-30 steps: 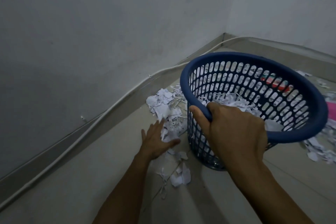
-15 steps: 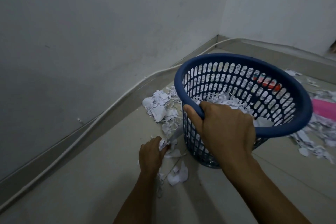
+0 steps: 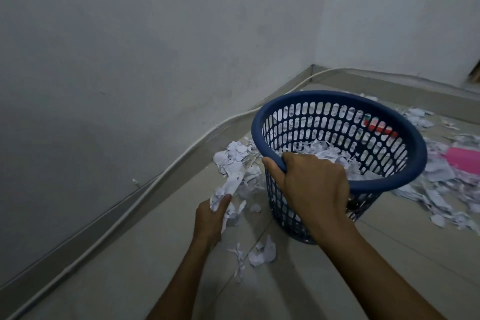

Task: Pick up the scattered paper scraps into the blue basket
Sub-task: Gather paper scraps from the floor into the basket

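Starting at the grey wall side, your left hand [image 3: 210,218] is clenched round a fistful of torn white paper scraps [image 3: 230,189], held just above the pale tiled floor [image 3: 145,254]. Carry it up over the rim before you let go, and open the fingers well inside so nothing drifts out. More scraps lie in a heap by the wall [image 3: 233,157] and near your wrist [image 3: 261,254]. Your right hand [image 3: 313,184] grasps the near rim of the round blue slotted plastic basket [image 3: 389,184], which holds shreds already; keep it tipped toward the left. Beyond it, further scraps [image 3: 439,197] litter the floor.
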`<action>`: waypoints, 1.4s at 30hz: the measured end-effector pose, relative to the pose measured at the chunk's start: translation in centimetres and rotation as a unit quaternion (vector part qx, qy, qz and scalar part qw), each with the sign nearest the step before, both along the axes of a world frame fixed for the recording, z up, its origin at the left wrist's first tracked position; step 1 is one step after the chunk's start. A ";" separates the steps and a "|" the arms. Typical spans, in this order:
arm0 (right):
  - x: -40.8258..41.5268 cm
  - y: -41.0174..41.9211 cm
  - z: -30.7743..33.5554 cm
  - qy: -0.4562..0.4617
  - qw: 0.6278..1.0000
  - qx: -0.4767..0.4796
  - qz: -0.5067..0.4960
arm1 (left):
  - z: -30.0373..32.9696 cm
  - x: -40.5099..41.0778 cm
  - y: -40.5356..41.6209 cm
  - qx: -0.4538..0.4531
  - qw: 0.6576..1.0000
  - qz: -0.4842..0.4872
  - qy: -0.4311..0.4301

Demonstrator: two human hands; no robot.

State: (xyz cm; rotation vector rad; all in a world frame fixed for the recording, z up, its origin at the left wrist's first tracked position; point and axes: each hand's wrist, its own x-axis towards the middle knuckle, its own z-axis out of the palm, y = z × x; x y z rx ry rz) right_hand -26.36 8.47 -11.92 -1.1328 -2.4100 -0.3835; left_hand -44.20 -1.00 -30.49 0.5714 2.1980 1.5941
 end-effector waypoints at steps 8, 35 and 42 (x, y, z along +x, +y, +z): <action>1.6 0.3 1.4 -0.020 0.997 -0.068 0.009 | 9.7 0.3 -0.7 0.114 0.993 -0.005 0.017; 3.5 -0.7 -0.1 0.096 0.994 -0.031 0.042 | 25.2 8.0 14.2 -0.174 0.863 -0.387 0.273; 3.5 0.0 0.0 0.062 0.995 -0.034 0.065 | 24.4 6.8 12.7 -0.004 0.903 -0.241 0.355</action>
